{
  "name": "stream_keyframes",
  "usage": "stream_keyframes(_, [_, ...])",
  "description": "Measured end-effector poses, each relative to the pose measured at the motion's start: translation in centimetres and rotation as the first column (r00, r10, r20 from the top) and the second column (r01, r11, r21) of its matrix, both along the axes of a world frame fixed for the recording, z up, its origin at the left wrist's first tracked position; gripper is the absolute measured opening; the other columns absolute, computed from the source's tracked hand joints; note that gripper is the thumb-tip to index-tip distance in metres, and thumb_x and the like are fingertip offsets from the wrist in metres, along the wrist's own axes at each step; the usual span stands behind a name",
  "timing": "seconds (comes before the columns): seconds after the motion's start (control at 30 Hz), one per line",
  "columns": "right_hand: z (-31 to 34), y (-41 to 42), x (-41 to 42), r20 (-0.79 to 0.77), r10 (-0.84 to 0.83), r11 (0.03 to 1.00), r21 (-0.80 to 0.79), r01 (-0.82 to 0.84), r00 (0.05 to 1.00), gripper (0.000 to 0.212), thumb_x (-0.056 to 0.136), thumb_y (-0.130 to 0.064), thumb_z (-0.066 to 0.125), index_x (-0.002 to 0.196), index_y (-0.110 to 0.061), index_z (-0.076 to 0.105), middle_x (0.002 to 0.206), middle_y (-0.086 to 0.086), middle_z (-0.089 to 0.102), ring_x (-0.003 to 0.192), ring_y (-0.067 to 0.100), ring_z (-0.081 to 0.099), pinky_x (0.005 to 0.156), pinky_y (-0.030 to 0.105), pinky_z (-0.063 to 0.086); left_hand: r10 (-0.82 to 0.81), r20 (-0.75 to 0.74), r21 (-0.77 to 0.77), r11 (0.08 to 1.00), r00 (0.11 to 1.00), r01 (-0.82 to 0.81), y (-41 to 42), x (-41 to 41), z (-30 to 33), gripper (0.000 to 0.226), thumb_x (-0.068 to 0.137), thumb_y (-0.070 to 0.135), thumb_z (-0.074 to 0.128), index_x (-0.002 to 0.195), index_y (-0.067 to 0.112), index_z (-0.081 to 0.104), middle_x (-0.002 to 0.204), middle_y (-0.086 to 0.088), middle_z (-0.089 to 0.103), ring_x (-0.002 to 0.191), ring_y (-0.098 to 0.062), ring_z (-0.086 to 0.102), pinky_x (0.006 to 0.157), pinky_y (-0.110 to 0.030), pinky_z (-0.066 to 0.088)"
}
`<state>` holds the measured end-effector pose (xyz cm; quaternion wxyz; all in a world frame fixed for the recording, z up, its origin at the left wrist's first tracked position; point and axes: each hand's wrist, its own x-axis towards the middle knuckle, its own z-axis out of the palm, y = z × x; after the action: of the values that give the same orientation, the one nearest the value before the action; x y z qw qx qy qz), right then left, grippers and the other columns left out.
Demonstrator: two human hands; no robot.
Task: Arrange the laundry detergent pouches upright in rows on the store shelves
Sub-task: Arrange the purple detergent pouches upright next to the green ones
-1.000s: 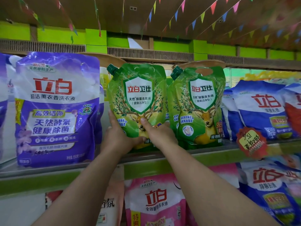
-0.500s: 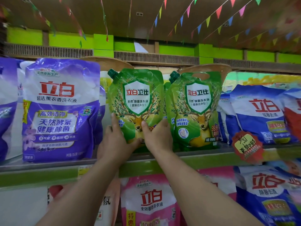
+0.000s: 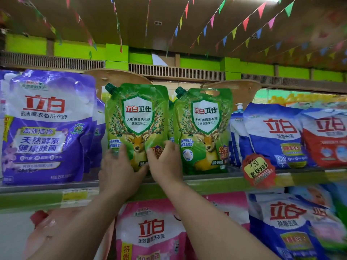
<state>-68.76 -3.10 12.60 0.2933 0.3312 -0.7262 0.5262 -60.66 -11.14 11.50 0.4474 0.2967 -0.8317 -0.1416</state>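
A green detergent pouch [image 3: 138, 117] with a deer picture stands upright on the upper shelf [image 3: 216, 182]. My left hand [image 3: 120, 171] holds its lower left part, fingers up along the front. My right hand [image 3: 166, 164] grips its lower right corner, fingers curled on the front. A second green pouch [image 3: 203, 128] stands upright just to the right, touching or nearly touching the first. A large purple pouch [image 3: 47, 126] stands to the left with more purple ones behind it.
Blue and white pouches [image 3: 276, 134] and a red one [image 3: 326, 139] fill the shelf's right side. A red price tag [image 3: 259, 170] hangs from the shelf edge. Pink pouches [image 3: 152, 229] and blue pouches [image 3: 287, 226] sit on the shelf below. Bunting hangs overhead.
The camera view has tilted slightly, so the shelf sits lower in frame. Both hands stay on the left green pouch, which stands a little straighter beside its neighbour.
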Motion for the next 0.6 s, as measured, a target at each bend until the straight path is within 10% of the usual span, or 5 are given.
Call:
stream_keyframes(0.27, [2.1, 6.8, -5.0, -0.102, -0.264, 0.893, -0.401, 0.203, 0.959, 0.02, 0.089, -0.031, 0.055, 0.095, -0.014, 0.047, 0.092, -0.001, 0.045, 0.079, 0.017, 0.048, 0.063, 0.026, 0.042, -0.358, -0.194, -0.157, 0.93, 0.913, 0.331, 4.5, -3.8, 1.0, 0.063, 0.087, 0.042, 0.061, 0.14, 0.019, 0.036, 0.136, -0.004, 0.043, 0.122, -0.018, 0.041, 0.098, -0.033, 0.036])
stream_keyframes(0.6, [1.9, 9.6, -9.8, 0.305, -0.153, 0.909, -0.33, 0.256, 0.94, 0.075, 0.083, -0.063, 0.051, 0.14, -0.021, 0.03, 0.142, 0.01, 0.035, 0.123, 0.031, 0.044, 0.093, 0.044, 0.041, -0.514, -0.195, 0.13, 0.831, 0.835, 0.541, 8.5, -9.7, 2.7, 0.089, 0.086, 0.049, 0.06, 0.152, 0.023, 0.006, 0.154, -0.004, 0.027, 0.137, -0.025, 0.033, 0.108, -0.042, 0.034])
